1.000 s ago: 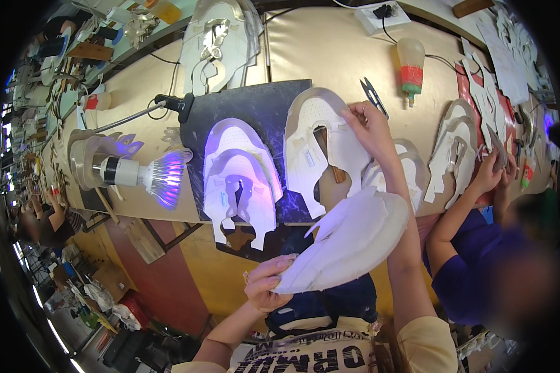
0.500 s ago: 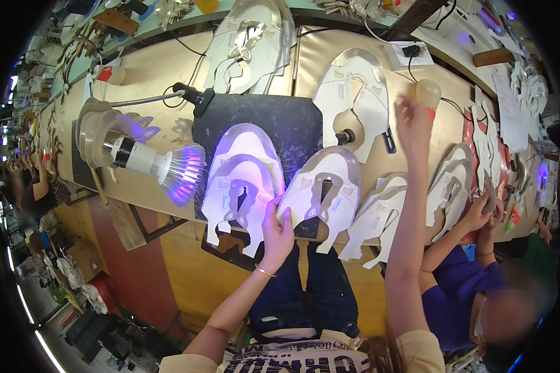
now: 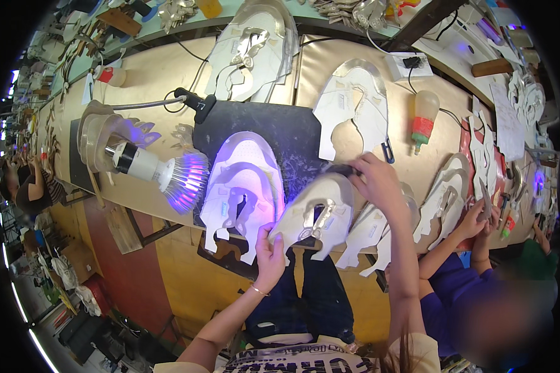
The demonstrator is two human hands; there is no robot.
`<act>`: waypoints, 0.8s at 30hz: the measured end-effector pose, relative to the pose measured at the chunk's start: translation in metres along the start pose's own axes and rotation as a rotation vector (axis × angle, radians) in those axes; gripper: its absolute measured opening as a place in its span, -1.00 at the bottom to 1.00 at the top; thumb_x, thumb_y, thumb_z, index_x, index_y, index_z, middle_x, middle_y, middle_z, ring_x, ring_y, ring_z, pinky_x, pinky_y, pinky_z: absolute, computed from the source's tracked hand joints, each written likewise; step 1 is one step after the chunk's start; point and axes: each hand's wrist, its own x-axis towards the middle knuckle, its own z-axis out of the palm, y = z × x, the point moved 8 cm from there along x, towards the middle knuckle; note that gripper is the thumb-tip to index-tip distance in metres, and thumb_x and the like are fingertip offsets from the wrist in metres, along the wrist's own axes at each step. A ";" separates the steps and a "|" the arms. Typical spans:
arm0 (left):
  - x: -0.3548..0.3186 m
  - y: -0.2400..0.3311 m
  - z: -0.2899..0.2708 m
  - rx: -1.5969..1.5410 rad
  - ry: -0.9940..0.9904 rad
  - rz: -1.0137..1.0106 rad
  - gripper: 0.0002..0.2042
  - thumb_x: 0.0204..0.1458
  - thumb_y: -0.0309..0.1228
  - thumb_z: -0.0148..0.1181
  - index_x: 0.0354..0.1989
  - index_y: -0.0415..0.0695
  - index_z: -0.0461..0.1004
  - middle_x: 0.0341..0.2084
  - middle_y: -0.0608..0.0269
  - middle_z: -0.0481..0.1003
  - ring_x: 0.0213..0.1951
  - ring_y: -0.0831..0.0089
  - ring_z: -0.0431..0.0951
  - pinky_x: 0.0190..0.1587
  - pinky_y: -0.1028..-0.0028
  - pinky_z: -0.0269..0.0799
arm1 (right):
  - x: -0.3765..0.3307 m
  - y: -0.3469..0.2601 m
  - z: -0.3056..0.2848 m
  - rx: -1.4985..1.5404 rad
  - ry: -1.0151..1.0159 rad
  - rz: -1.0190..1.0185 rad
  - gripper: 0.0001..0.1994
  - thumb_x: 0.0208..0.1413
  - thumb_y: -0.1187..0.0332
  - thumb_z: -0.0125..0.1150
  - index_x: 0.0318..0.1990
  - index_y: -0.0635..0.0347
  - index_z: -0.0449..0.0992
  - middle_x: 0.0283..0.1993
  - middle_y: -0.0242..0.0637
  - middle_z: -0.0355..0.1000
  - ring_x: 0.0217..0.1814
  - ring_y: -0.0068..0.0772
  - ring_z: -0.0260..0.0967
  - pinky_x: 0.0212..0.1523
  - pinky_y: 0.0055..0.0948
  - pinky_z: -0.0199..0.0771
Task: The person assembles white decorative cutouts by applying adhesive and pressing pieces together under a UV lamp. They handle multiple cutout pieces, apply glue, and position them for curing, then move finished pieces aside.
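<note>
A white and grey shoe upper [image 3: 319, 214] lies at the table's near edge, tilted slightly. My left hand [image 3: 270, 253] pinches its lower left corner between thumb and fingers. Over its toe end, my right hand [image 3: 376, 180] is closed on a dark tool [image 3: 339, 169], too blurred to name its kind. To the left, under violet light, two more uppers [image 3: 242, 196] overlap. A lamp with a finned head [image 3: 183, 179] shines on them. Beyond my right hand, another upper [image 3: 353, 105] lies flat. A squeeze bottle with a red band and green tip [image 3: 424, 121] rests on the table.
A black mat [image 3: 261, 118] lies under the work. More uppers are stacked at the back [image 3: 252, 53] and spread at the right [image 3: 445, 199]. A cable runs from a white socket box [image 3: 409, 66]. At the right, a co-worker's hands [image 3: 479, 221] hold a piece.
My right hand has left the squeeze bottle and come nearer, now holding the dark tool that lay on the far upper. My left hand has shifted down along the upper's edge.
</note>
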 end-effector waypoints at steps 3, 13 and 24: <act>0.013 0.001 0.005 0.138 0.019 0.019 -0.69 0.21 -0.56 0.03 0.12 -0.27 0.30 -0.26 0.30 0.43 -0.50 0.72 0.21 -0.51 0.62 0.10 | -0.048 0.011 -0.052 0.094 0.226 0.130 -0.74 -0.05 0.49 0.29 -0.14 0.19 0.63 -0.16 -0.20 0.51 -0.20 -0.23 0.54 -0.19 -0.34 0.54; 0.002 0.089 0.041 0.570 0.107 0.441 -0.54 0.10 -0.57 0.10 0.21 -0.30 0.26 0.17 -0.16 0.27 0.25 -0.04 0.25 0.29 0.15 0.11 | -0.140 0.209 -0.184 -0.520 0.453 0.754 -0.69 0.05 0.18 0.27 -0.11 0.12 0.65 -0.43 0.05 0.52 -0.39 0.04 0.52 -0.33 -0.13 0.45; -0.087 0.257 0.157 -1.085 -1.394 -0.039 -0.81 0.24 -0.39 0.02 -0.06 -0.21 0.41 -0.05 0.16 0.37 0.05 0.21 0.39 0.16 0.25 0.23 | -0.010 0.305 -0.198 -0.583 0.666 0.389 -0.39 0.07 0.14 0.32 0.26 0.18 0.39 0.08 0.01 0.50 0.05 -0.08 0.50 0.06 -0.28 0.44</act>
